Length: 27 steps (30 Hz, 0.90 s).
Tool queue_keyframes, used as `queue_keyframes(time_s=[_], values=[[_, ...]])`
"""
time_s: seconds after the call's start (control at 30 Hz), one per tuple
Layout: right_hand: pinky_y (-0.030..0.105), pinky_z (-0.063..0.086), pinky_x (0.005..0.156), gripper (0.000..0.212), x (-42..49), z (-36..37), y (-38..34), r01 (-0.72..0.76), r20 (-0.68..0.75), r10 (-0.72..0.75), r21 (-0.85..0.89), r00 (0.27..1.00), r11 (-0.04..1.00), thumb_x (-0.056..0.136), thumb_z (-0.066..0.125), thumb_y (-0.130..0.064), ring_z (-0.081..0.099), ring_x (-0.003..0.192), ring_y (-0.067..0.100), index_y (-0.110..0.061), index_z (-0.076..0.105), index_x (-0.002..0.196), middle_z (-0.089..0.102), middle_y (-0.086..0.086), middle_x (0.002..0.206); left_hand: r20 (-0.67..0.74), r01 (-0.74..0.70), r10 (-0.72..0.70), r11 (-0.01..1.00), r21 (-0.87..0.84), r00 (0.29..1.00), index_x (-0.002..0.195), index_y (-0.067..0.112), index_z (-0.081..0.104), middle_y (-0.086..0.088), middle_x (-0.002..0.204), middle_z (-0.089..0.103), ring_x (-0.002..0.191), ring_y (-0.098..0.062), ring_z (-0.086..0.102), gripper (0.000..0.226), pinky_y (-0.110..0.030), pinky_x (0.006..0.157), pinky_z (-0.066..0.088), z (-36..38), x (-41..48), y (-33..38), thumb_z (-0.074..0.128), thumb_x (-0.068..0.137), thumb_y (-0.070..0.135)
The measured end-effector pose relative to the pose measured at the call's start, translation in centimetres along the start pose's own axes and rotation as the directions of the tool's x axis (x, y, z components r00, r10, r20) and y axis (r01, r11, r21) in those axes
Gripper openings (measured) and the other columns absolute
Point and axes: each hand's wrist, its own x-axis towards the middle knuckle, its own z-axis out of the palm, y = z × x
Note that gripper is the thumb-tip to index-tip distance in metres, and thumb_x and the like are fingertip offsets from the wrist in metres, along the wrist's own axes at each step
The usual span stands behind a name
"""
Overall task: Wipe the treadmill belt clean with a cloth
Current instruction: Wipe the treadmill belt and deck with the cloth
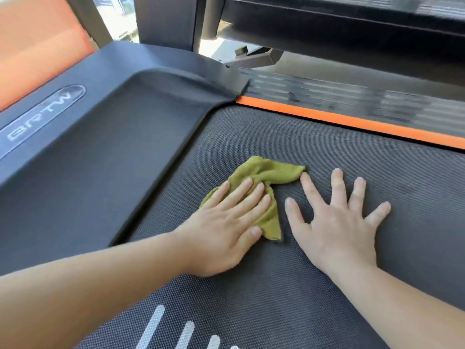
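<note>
Cloth of crumpled olive-green fabric (264, 172) lies on the dark textured treadmill belt (377, 172); left hand (226, 227) presses it with straight fingers (241, 195), right hand (337, 222) lies spread flat beside, empty.

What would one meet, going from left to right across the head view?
Logo badge → dark motor cover → left hand, pressing flat on the green cloth → right hand, spread flat on the treadmill belt.
</note>
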Motion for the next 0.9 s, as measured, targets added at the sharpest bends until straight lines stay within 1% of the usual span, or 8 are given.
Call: queue_keyframes(time_s=[0.07,0.2,0.37,0.43,0.57,0.73,0.8,0.9], values=[[0.076,-0.003,0.117,0.074,0.1,-0.1,0.0,-0.002,0.004,0.002,0.006,1.000,1.000,0.091,-0.001,-0.081,-0.013,0.157,0.039,-0.054,0.003,0.159,-0.010,0.002,0.174,0.000,0.044,-0.044,0.999,0.025,0.999,0.163,0.033,-0.008,0.013,0.168,-0.017,0.153,-0.010,-0.027,0.067,-0.043,0.125,-0.016,-0.5,1.7,-2.1,-0.005,0.100,0.055],[0.075,-0.004,0.117,0.072,0.0,0.0,0.1,0.004,0.000,-0.004,0.020,1.000,1.000,0.091,-0.001,-0.081,-0.014,0.157,0.038,-0.056,-0.005,0.158,-0.010,0.002,0.174,-0.096,0.437,-0.436,0.900,-0.015,0.895,0.164,0.026,-0.005,0.007,0.171,-0.012,0.155,-0.014,-0.022,0.064,-0.047,0.125,-0.014,-1.0,6.1,-3.0,0.002,0.105,0.050],[0.076,-0.001,0.117,0.074,0.1,0.2,0.0,-0.008,-0.018,0.008,0.004,1.000,1.000,0.089,-0.002,-0.081,-0.012,0.157,0.039,-0.055,0.000,0.159,-0.008,0.002,0.174,-0.032,0.011,-0.009,0.999,0.033,0.999,0.164,0.027,-0.008,0.010,0.169,-0.018,0.153,-0.010,-0.027,0.067,-0.042,0.125,-0.017,0.1,0.3,0.8,-0.002,0.102,0.052],[0.075,-0.002,0.117,0.073,0.2,0.3,0.0,-0.008,-0.013,0.008,0.006,1.000,1.000,0.090,-0.002,-0.081,-0.013,0.157,0.039,-0.055,0.001,0.158,-0.009,0.002,0.174,-0.006,0.045,-0.045,0.998,0.036,0.999,0.163,0.031,-0.011,0.014,0.168,-0.019,0.152,-0.007,-0.028,0.063,-0.042,0.125,-0.016,-0.4,1.0,-1.7,-0.002,0.103,0.051],[0.076,-0.003,0.117,0.072,0.1,0.3,0.2,0.002,-0.009,-0.002,0.019,1.000,1.000,0.090,-0.002,-0.081,-0.014,0.157,0.038,-0.056,-0.007,0.158,-0.010,0.002,0.174,-0.091,0.415,-0.411,0.909,0.025,0.907,0.164,0.023,-0.006,0.006,0.172,-0.012,0.154,-0.012,-0.022,0.066,-0.045,0.125,-0.015,-1.1,4.5,-2.9,-0.002,0.103,0.050],[0.076,-0.001,0.117,0.073,0.3,0.4,0.1,-0.005,-0.022,0.005,0.000,1.000,1.000,0.091,-0.001,-0.080,-0.012,0.157,0.039,-0.055,0.003,0.159,-0.008,0.002,0.174,-0.033,0.005,-0.003,0.999,0.051,0.999,0.164,0.024,-0.005,0.008,0.170,-0.013,0.154,-0.011,-0.022,0.067,-0.042,0.126,-0.014,0.5,-0.9,2.1,0.000,0.103,0.051],[0.076,-0.003,0.117,0.072,0.2,0.4,0.1,-0.004,-0.015,0.004,0.006,1.000,1.000,0.091,0.000,-0.080,-0.013,0.157,0.039,-0.055,0.004,0.158,-0.009,0.002,0.174,-0.081,0.130,-0.122,0.986,0.107,0.989,0.165,0.026,-0.002,0.008,0.171,-0.007,0.156,-0.011,-0.016,0.067,-0.042,0.126,-0.014,0.1,0.1,-1.0,-0.001,0.102,0.050],[0.075,-0.005,0.117,0.071,0.1,0.3,0.3,0.005,-0.003,-0.005,0.021,1.000,1.000,0.091,-0.001,-0.081,-0.015,0.157,0.038,-0.057,-0.005,0.158,-0.011,0.002,0.174,-0.075,0.483,-0.479,0.874,0.053,0.875,0.164,0.022,-0.002,0.004,0.172,-0.008,0.156,-0.012,-0.017,0.066,-0.044,0.125,-0.015,-1.0,3.2,-3.4,0.001,0.104,0.049]])
